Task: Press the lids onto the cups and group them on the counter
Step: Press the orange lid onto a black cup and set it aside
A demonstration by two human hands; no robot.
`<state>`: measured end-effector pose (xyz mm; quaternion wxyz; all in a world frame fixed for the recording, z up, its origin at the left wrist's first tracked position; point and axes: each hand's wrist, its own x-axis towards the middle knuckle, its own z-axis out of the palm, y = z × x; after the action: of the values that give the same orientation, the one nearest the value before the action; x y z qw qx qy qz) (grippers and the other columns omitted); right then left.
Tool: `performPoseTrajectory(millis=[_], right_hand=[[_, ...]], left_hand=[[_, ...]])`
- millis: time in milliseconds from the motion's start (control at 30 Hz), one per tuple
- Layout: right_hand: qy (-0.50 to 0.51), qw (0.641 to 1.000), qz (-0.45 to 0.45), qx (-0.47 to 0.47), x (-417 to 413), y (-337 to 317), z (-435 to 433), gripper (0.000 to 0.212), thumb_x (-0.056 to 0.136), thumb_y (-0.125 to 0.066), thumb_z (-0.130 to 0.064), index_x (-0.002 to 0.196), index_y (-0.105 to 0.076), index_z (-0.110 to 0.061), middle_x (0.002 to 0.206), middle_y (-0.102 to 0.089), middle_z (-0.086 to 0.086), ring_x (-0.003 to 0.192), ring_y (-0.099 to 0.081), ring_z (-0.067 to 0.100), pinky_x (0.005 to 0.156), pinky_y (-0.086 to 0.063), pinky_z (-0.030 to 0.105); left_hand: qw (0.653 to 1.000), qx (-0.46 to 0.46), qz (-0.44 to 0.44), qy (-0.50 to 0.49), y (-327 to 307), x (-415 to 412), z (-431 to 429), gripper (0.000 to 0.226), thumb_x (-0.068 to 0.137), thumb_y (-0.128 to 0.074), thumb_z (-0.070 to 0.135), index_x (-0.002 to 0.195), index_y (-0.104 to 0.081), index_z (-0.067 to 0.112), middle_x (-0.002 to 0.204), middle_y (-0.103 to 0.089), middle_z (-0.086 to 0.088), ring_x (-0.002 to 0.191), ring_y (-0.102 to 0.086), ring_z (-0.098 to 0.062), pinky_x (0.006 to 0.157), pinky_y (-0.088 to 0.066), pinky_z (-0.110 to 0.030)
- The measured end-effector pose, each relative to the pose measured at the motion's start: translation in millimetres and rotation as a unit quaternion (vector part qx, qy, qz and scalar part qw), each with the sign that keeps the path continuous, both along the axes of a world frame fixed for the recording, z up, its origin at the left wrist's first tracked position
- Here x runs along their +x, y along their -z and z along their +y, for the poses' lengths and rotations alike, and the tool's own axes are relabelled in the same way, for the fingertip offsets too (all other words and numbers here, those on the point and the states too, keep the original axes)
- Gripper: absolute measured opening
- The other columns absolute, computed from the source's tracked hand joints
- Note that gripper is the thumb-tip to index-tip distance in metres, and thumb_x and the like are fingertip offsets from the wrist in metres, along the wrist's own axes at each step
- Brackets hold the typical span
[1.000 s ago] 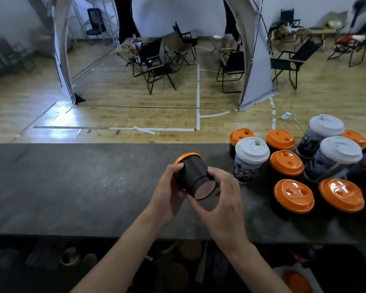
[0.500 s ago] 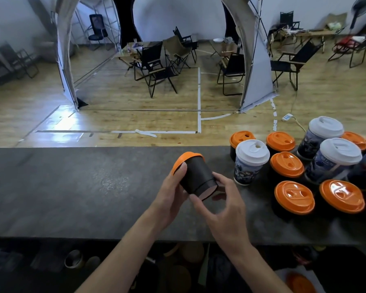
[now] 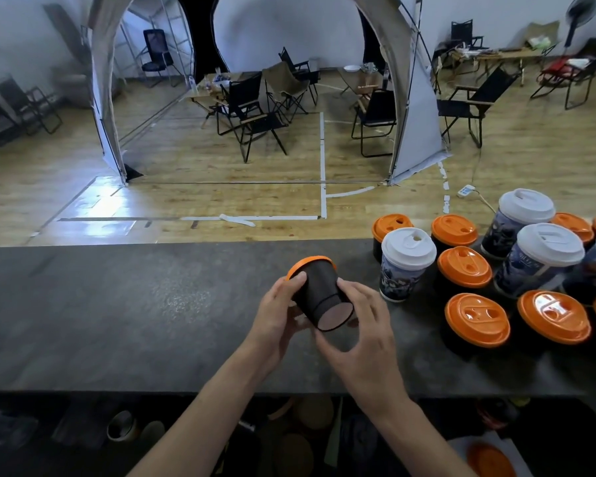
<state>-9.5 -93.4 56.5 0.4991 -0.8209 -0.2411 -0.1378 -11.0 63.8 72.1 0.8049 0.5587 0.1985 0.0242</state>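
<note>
Both hands hold a tilted black cup [image 3: 319, 290] (orange lid [image 3: 308, 264] away) above the surface [image 3: 117, 311]: left hand [image 3: 278, 316] grip pinching its rim, right hand [image 3: 365, 333] fingers cradling its base.

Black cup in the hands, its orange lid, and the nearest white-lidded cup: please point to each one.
Black cup [image 3: 319, 287], head view, side wall.
Orange lid [image 3: 308, 261], head view, rim edge.
White-lidded cup [image 3: 405, 266], head view, printed wall below the lid.

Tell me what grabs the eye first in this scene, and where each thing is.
Dead centre, above the dark counter, the left hand and right hand hold a black cup tipped on its side, its orange lid pointing away and its base towards the camera. To the right stands a cluster of lidded cups, bright orange lids mixed with taller white-lidded cups. Behind, folding chairs fill a wooden-floored room.
</note>
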Motion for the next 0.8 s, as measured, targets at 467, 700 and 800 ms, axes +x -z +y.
performPoseTrajectory(millis=[467,700,800], right_hand=[[0.012,0.997,0.054,0.05,-10,-7,6,0.064,0.083,-0.072,-0.057,0.134,-0.051,-0.025,0.128,-0.05,-0.012,0.123,-0.05,0.0,0.1,-0.039,0.011],[0.021,1.0,-0.009,0.008,-9,-6,5,0.067,0.078,-0.085,-0.035,0.135,-0.055,-0.017,0.131,-0.051,-0.008,0.125,-0.05,0.007,0.104,-0.042,0.018],[0.019,1.0,0.002,0.02,-12,-9,8,0.071,0.079,-0.082,-0.049,0.136,-0.053,-0.018,0.131,-0.049,-0.009,0.125,-0.049,0.005,0.104,-0.039,0.014]], left_hand=[[1.0,-0.014,-0.013,0.012,2,-8,-2,0.059,0.088,-0.06,0.049,0.124,-0.067,0.003,0.123,-0.067,-0.028,0.104,-0.069,-0.033,0.085,-0.055,-0.039],[0.999,-0.003,-0.004,0.032,-1,-8,-3,0.068,0.084,-0.068,0.059,0.128,-0.067,0.007,0.125,-0.07,-0.02,0.117,-0.066,-0.034,0.096,-0.054,-0.038],[0.998,-0.036,-0.016,0.043,-2,-12,-4,0.055,0.096,-0.052,0.05,0.122,-0.069,0.005,0.116,-0.073,-0.018,0.104,-0.07,-0.026,0.088,-0.055,-0.032]])
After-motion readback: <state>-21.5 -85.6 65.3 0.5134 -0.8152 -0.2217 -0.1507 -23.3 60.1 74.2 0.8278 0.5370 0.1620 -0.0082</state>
